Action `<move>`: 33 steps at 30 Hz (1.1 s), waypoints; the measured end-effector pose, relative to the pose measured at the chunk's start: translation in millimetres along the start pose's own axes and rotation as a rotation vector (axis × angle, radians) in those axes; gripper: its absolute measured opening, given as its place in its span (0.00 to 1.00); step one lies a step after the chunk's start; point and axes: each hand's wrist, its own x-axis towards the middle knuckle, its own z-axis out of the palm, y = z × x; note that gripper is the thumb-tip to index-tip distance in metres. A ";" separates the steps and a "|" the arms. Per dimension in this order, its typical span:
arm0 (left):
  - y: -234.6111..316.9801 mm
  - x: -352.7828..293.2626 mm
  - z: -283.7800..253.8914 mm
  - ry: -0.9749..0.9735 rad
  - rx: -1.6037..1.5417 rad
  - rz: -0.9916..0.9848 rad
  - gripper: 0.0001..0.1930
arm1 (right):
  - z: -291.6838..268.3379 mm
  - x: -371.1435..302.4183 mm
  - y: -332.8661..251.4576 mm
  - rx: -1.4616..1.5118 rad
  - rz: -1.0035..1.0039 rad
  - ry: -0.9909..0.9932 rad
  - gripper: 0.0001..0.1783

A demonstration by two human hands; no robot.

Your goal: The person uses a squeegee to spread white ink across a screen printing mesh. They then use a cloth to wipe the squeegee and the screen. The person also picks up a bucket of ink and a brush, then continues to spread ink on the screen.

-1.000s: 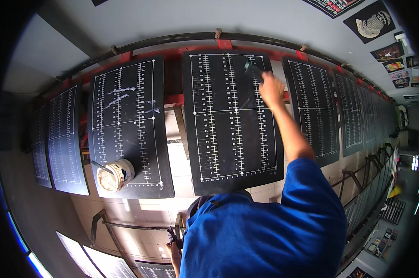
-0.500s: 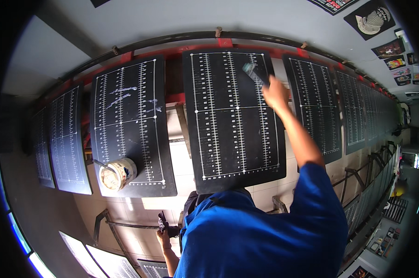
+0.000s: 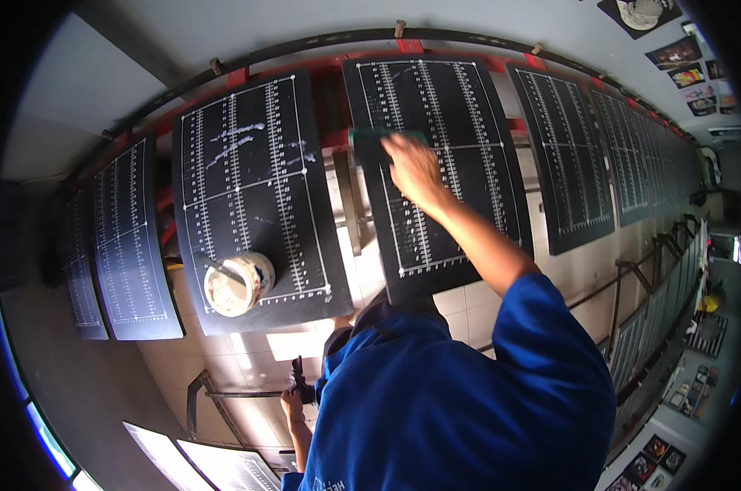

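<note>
My right hand point(image 3: 415, 173) is closed around a flat scraper with a green blade point(image 3: 362, 137), which lies across the upper left part of a black board point(image 3: 460, 211). White ruler scales and grid lines are printed on that board. Low at my left side, my left hand point(image 3: 292, 406) is closed on a dark, crumpled cloth-like thing point(image 3: 298, 378). A tub of pale paste point(image 3: 260, 277) with a stick in it stands on the neighbouring board point(image 3: 293, 258) to the left. Pale paste smears point(image 3: 233, 147) lie farther up that board.
More black boards of the same kind point(image 3: 563, 164) run along both sides on a red frame point(image 3: 338, 141). A dark rail point(image 3: 321, 42) curves behind them. Metal stands point(image 3: 197, 401) are on the floor below. Pictures point(image 3: 673, 54) hang on the wall at the right.
My right hand has moved left with the scraper, from the board's upper right to its left edge. The view has shifted slightly. My left hand still holds the dark thing.
</note>
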 end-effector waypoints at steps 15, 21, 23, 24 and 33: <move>247.7 -45.3 -114.6 -0.414 0.040 0.728 0.16 | -118.3 -246.2 -93.4 0.307 0.636 0.008 0.24; 460.2 -138.0 -23.9 -0.391 -0.189 1.406 0.13 | -124.8 -221.1 -29.2 0.427 0.690 0.090 0.25; 527.0 -107.1 38.7 -0.230 -0.226 1.488 0.12 | -134.1 -231.1 -4.3 0.454 0.797 0.045 0.25; 558.1 -81.3 64.6 -0.080 -0.199 1.554 0.11 | -134.9 -239.5 11.5 0.485 0.791 0.072 0.25; 692.6 -1.3 147.5 0.166 0.301 1.174 0.15 | -147.7 -308.8 100.9 0.628 0.931 0.179 0.23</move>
